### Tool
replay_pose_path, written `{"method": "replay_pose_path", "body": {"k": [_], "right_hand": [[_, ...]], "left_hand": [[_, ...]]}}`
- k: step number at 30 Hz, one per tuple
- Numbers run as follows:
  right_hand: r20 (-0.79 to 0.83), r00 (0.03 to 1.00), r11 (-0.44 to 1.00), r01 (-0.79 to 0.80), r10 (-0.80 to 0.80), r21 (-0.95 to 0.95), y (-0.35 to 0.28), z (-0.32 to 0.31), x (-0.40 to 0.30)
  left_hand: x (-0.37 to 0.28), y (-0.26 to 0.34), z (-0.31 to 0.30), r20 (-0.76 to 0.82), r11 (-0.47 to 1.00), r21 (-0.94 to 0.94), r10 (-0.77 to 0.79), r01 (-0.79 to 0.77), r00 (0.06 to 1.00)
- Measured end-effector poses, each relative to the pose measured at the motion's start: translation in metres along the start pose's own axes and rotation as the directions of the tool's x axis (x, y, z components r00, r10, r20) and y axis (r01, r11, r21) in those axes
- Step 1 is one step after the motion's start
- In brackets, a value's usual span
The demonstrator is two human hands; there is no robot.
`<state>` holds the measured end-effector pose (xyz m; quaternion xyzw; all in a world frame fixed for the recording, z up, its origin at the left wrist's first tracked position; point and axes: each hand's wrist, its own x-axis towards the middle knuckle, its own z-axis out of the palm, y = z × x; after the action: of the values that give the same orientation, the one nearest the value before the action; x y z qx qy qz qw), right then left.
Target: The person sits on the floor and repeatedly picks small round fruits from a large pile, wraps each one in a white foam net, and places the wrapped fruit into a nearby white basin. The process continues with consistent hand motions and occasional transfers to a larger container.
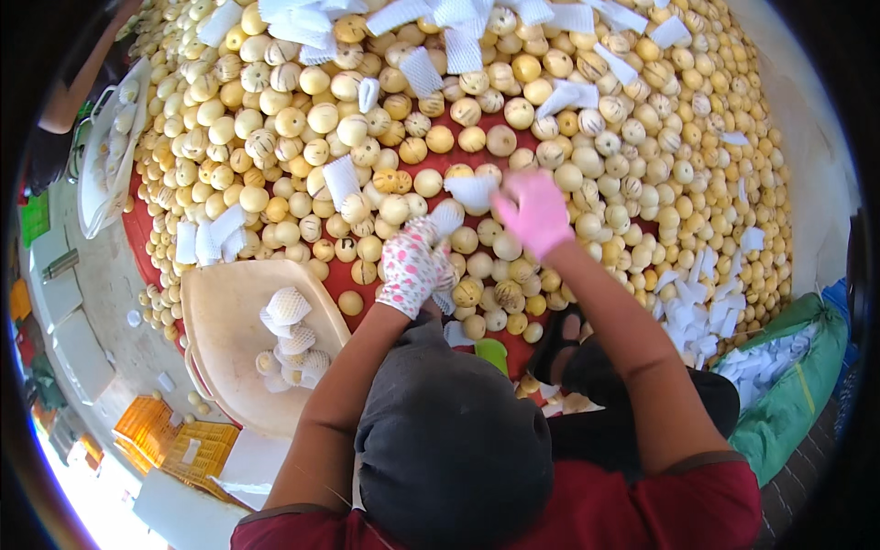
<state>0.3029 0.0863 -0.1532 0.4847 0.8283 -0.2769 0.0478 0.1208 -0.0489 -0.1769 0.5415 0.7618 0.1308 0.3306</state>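
My left hand [412,265], in a white glove with pink spots, is closed around a pepino melon in a white foam net sleeve [447,216]. My right hand [535,214] wears a pink glove and is blurred. Its fingertips are beside another white foam net sleeve [472,192] lying on the fruit; whether they grip it cannot be made out. Around both hands spread loose yellow pepino melons [427,183], some with dark stripes, on a red sheet [491,126].
A beige basin [234,344] at the left holds several netted melons [289,306]. Foam sleeves [462,49] are strewn over the far heap. At the right stands a green sack [784,405] full of sleeves. Yellow crates [199,450] sit lower left. Another person's arm [86,69] shows beside a white basin [93,196].
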Motion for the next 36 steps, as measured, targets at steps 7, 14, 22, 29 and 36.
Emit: {"method": "replay_pose_path", "body": {"k": [7, 14, 22, 29, 36], "right_hand": [[0.103, 0.934, 0.918, -0.309, 0.343, -0.25, -0.025, 0.014, 0.138], [-0.167, 0.986, 0.994, -0.012, 0.031, 0.113, -0.017, 0.025, 0.104], [-0.027, 0.988, 0.92, 0.154, -0.154, 0.36, -0.075, 0.029, -0.008], [0.529, 0.814, -0.265, -0.579, -0.24, 0.771, -0.054, 0.081, -0.029], [0.421, 0.743, -0.615, -0.668, -0.521, 0.418, -0.089, 0.064, -0.053]], "left_hand": [[0.029, -0.002, -0.007, -0.011, 0.75, -0.634, -0.252, 0.188, 0.968], [0.048, -0.028, -0.018, 0.102, 0.199, -0.962, -0.374, 0.187, 0.922], [0.012, -0.028, -0.008, 0.16, 0.236, -0.953, -0.138, 0.19, 0.977], [-0.043, -0.031, -0.023, 0.222, 0.092, -0.971, 0.009, 0.22, 0.975], [-0.05, -0.02, -0.056, 0.211, 0.324, -0.93, 0.086, 0.173, 0.974]]}}
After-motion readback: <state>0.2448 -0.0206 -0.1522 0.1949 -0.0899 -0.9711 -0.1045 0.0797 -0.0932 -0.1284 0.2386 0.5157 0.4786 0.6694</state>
